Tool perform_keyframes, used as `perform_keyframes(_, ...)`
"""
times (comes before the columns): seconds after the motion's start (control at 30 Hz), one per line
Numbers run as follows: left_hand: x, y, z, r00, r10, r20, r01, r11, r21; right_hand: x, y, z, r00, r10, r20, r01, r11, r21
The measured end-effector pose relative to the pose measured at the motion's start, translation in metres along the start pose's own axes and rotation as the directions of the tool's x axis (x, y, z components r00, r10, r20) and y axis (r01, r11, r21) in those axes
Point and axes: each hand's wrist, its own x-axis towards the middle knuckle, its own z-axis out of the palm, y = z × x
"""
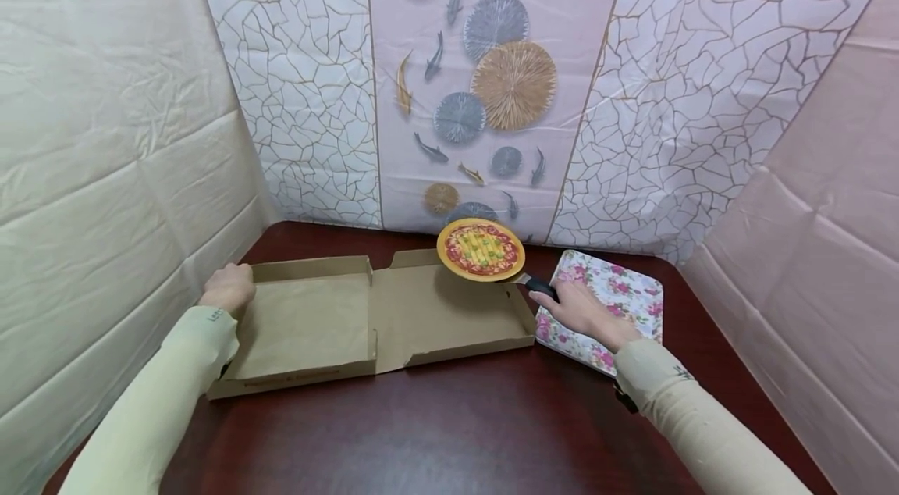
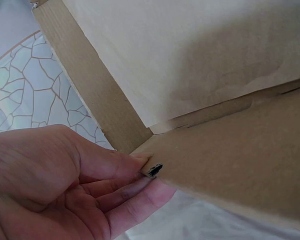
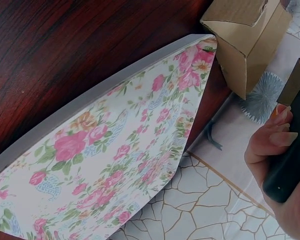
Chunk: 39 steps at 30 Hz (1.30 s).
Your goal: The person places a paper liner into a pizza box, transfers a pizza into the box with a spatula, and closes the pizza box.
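Note:
An opened cardboard pizza box (image 1: 309, 323) lies flat on the dark red table, its lid (image 1: 435, 315) unfolded to the right. My left hand (image 1: 228, 288) pinches the box's left side wall between thumb and fingers, as the left wrist view shows at the cardboard edge (image 2: 152, 167). With my right hand (image 1: 579, 308) I grip the black handle (image 3: 290, 150) of a server with a metal neck. A round pizza (image 1: 481, 249) with yellow, red and green topping rests on that server, held above the lid. The server's blade is mostly hidden beneath the pizza.
Under and beyond my right hand lies a white board with pink flowers (image 1: 639, 292), to the right of the box. Patterned cloth (image 1: 463, 73) hangs behind the table, and pale cloth walls (image 1: 105, 167) stand at both sides.

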Motion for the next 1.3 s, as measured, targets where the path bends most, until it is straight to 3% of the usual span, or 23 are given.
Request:
perform_keyframes(0.77, 0.001, -0.002, 0.003, 1.0, -0.01, -0.013, 0.01, 1.0, -0.001, 0.01, -0.016, 0.009, 0.999, -0.043, -0.015, 0.042, 0.999, -0.019)
perform_keyframes(1.0, 0.003, -0.003, 0.003, 1.0, -0.014, -0.02, 0.014, 1.0, -0.011, 0.013, -0.021, 0.012, 1.0, -0.02, -0.008, 0.02, 1.0, -0.017)
perform_keyframes(1.3, 0.003, -0.004, 0.002, 1.0, 0.004, -0.002, -0.004, 1.0, -0.008, 0.016, -0.026, 0.013, 0.998, -0.062, -0.014, 0.061, 0.998, -0.006)
